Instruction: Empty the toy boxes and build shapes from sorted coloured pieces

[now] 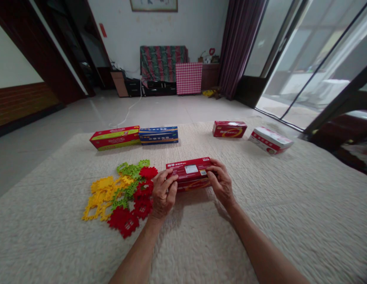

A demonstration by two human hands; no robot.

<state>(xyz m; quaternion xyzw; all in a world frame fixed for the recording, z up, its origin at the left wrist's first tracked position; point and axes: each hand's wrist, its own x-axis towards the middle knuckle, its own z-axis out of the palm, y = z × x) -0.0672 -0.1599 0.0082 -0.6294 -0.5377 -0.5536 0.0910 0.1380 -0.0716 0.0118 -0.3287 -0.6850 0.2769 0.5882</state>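
Note:
A red printed cardboard box (189,172) is held between my two hands, lying lengthwise across the cream quilted cover (53,228). My left hand (164,193) grips its left end, and my right hand (221,182) grips its right end. Just left of my left hand lies a heap of interlocking toothed pieces, with red (123,221), yellow (97,201) and green (130,170) ones. Farther off stand a red-and-green box (115,138), a blue box (158,135), a red box (229,129) and a tilted white-and-red box (270,141).
The quilted cover ends on a tiled floor (136,112) with a white cable (127,112) across it. Sliding glass doors (308,59) stand at the right, beside a dark curtain (239,43). A red-checked board (188,78) leans at the far wall.

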